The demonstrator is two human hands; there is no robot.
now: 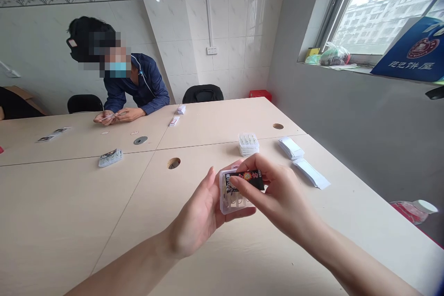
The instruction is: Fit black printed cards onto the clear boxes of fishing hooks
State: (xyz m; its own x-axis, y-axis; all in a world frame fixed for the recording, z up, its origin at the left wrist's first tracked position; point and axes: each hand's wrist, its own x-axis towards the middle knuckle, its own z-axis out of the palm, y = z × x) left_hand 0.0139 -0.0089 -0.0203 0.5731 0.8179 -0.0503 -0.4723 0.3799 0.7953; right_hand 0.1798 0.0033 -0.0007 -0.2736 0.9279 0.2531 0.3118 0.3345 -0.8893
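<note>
My left hand (pixel 204 208) supports a small clear plastic box (pixel 227 204) from below and behind, thumb raised at its left side. Inside the box, hook-like metal pieces show in narrow slots. Between the thumb and fingers of my right hand (pixel 274 180) is a black printed card (pixel 255 181) with a red and yellow burst, held over the upper part of the box. My right fingertips are partly hidden behind the card. Just beyond my hands stands a stack of similar clear boxes (pixel 248 144).
White card stacks (pixel 310 173) lie to the right on the table (pixel 166 240). A packed box (pixel 110 158) sits at left, near a cable hole (pixel 174 163). Across the table, a masked person (pixel 145 83) handles something thin. A bottle (pixel 412 210) stands beyond the right edge.
</note>
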